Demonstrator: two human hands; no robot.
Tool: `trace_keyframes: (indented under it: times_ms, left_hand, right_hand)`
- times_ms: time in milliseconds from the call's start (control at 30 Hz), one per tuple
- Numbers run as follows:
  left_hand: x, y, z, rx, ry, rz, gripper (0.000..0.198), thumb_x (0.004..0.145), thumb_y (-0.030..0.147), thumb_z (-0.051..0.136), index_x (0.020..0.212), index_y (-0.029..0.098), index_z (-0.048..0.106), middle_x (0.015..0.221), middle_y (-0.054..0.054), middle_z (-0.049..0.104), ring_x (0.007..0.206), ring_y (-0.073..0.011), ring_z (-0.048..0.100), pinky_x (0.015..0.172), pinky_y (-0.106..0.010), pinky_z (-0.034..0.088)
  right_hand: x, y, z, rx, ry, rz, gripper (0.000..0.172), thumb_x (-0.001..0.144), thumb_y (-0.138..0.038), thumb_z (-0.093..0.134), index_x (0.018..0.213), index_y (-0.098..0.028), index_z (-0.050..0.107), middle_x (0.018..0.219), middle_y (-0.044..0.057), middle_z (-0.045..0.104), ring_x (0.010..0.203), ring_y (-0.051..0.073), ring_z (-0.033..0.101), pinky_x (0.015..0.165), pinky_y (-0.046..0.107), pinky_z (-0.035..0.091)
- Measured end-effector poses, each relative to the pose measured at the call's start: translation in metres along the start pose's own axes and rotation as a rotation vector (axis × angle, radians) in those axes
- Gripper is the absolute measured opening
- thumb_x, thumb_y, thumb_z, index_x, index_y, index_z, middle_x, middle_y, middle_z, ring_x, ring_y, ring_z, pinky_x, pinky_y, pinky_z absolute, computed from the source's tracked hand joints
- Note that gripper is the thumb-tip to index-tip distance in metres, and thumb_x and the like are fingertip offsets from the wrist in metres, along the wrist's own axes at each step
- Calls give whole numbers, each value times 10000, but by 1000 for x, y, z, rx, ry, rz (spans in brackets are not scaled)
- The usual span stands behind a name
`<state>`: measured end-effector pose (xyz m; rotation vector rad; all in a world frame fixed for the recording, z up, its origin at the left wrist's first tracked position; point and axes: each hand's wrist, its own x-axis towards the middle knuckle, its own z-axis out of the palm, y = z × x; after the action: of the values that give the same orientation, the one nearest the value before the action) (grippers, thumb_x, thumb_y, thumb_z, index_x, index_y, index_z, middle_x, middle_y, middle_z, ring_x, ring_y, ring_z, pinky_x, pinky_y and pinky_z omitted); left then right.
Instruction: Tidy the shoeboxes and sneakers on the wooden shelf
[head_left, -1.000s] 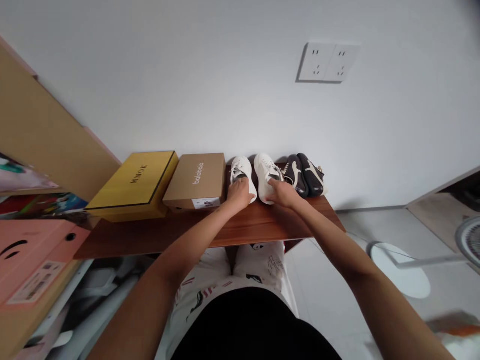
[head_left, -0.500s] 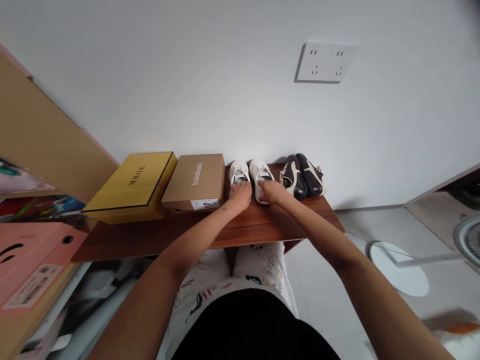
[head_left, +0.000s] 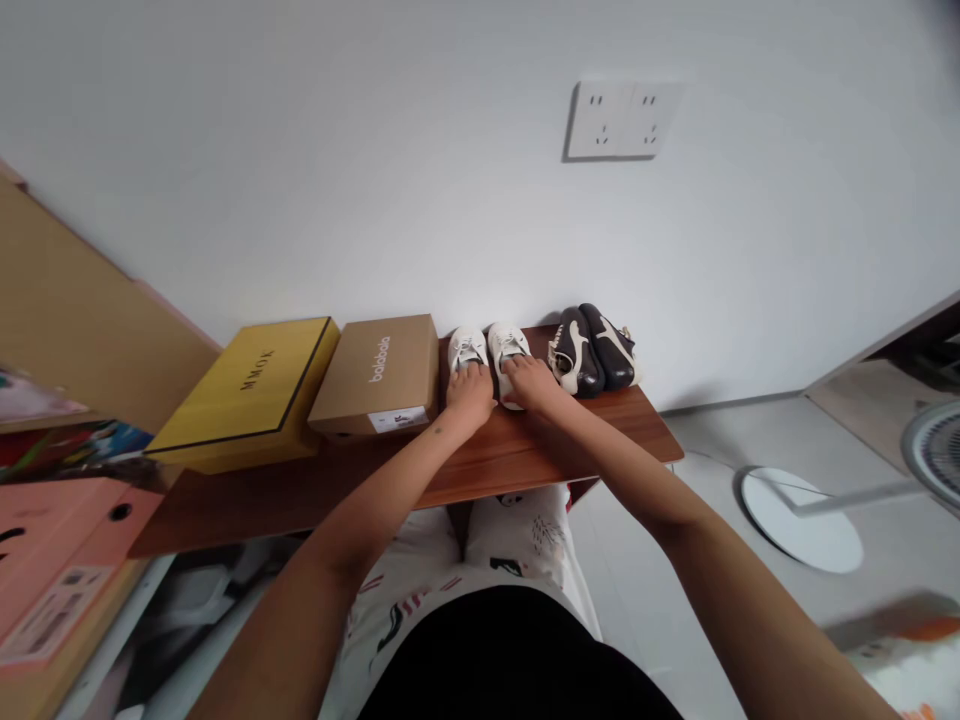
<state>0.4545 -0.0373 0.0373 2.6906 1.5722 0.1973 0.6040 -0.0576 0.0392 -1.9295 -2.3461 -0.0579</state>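
Note:
Two white lace-up sneakers stand side by side on a wooden shelf board (head_left: 510, 455), toes toward the wall. My left hand (head_left: 472, 395) is closed on the back of the left white sneaker (head_left: 468, 343), its fingers over the shoe opening and its thumb at the right side. On the right white sneaker (head_left: 506, 338), my right hand (head_left: 529, 382) grips around the opening, and its palm hides part of the heel. A pair of dark brown sneakers (head_left: 596, 350) with cream stripes leans together just right of my right hand.
Left of the white sneakers are a brown shoebox (head_left: 375, 365) and a yellow shoebox (head_left: 247, 385). A pink box (head_left: 60, 560) stands at the lower left. A wall socket (head_left: 622, 120) is above the board; a fan (head_left: 934, 450) and its round white base (head_left: 802, 520) are at right.
The view has turned a little, so the boxes and shoes sit further left. My left fingers now reach further over the sneaker opening. Both white sneakers stay on the board under my hands.

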Motion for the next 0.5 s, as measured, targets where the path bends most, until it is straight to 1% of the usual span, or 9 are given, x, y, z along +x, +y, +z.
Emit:
trace_keyframes:
  times_ms: [67, 133, 200, 267, 300, 367, 400, 433, 500]
  left_hand:
    - [-2, 11, -5, -46, 65, 24, 486, 834, 260, 714, 1253, 114, 515, 1275, -214, 567, 1249, -347, 506, 1071, -444, 351]
    - [0, 27, -7, -144, 108, 102, 488, 868, 256, 664, 1312, 143, 495, 1311, -187, 556, 1274, -325, 495, 1086, -430, 348]
    - [7, 49, -3, -300, 99, 193, 506, 887, 257, 630, 1359, 162, 475, 1350, -168, 546, 1298, -299, 491, 1100, -410, 350]
    - [18, 73, 7, -483, 41, 210, 533, 886, 289, 637, 1376, 164, 471, 1371, -168, 548, 1304, -281, 503, 1092, -385, 368]
    - [25, 85, 14, -566, 7, 177, 549, 876, 311, 655, 1373, 160, 476, 1373, -174, 554, 1299, -279, 514, 1080, -375, 382]
    - [38, 107, 28, -696, -50, 62, 562, 843, 346, 702, 1334, 152, 510, 1357, -186, 576, 1274, -286, 543, 1046, -362, 406]
    - [44, 116, 35, -746, -69, 2, 553, 824, 355, 725, 1302, 152, 534, 1339, -186, 594, 1257, -291, 559, 1028, -358, 417]
    - [48, 124, 41, -789, -83, -52, 532, 807, 359, 744, 1262, 153, 559, 1310, -182, 617, 1233, -294, 576, 1010, -356, 428]
    - [55, 133, 52, -856, -107, -123, 457, 783, 364, 770, 1157, 158, 608, 1218, -162, 671, 1160, -295, 619, 963, -354, 454]
  right_hand:
    - [-12, 15, -1, 81, 132, 16, 402, 909, -375, 624, 1221, -122, 598, 1247, 201, 624, 1144, 330, 581, 976, 411, 437]
    - [-28, 41, -1, 171, 260, 73, 381, 965, -385, 523, 1235, -127, 598, 1251, 197, 613, 1156, 323, 558, 1013, 428, 413]
    - [-44, 77, 0, 235, 374, 210, 383, 975, -365, 487, 1249, -118, 590, 1262, 209, 606, 1191, 332, 531, 1043, 451, 390]
    - [-62, 115, 5, 270, 451, 435, 420, 959, -360, 499, 1275, -92, 570, 1278, 240, 595, 1228, 354, 509, 1056, 486, 379]
    - [-70, 134, 8, 290, 463, 564, 455, 948, -378, 512, 1282, -72, 561, 1268, 256, 597, 1226, 363, 514, 1048, 497, 386]
    - [-86, 163, 15, 387, 399, 759, 517, 916, -451, 556, 1243, -51, 579, 1196, 258, 634, 1147, 361, 571, 989, 486, 433]
    - [-92, 173, 19, 464, 346, 799, 533, 894, -495, 580, 1201, -59, 601, 1138, 235, 662, 1080, 343, 606, 945, 460, 460]
    - [-98, 180, 22, 550, 297, 799, 541, 869, -537, 604, 1151, -76, 622, 1074, 200, 687, 1008, 317, 633, 899, 427, 481]
    - [-104, 187, 29, 702, 256, 732, 544, 816, -600, 645, 1058, -113, 642, 958, 129, 710, 888, 264, 650, 821, 368, 499]
